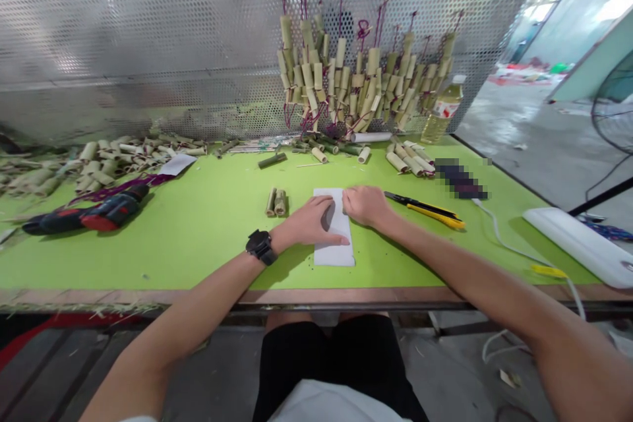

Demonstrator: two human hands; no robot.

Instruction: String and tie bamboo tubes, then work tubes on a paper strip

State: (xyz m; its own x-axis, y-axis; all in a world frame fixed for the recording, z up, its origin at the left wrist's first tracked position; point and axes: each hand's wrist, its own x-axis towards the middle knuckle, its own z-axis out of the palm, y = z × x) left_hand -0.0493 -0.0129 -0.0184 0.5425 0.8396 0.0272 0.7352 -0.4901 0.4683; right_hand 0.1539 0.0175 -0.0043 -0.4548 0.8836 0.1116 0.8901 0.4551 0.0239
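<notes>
Mid-frame, your open left hand [307, 221] covers rectangular white paper [334, 255]; your right hand [366, 206] curls, grip unclear, beside a slim yellow-black knife [427, 209].

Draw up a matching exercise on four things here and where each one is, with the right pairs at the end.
1. Paper
2. Knife
3. Drill
4. Bottle

A. Lying on the table's left side
B. Upright by the metal panel
C. Partly under the left hand
D. Lying just right of the right hand

Pairs: 1-C, 2-D, 3-A, 4-B
</notes>
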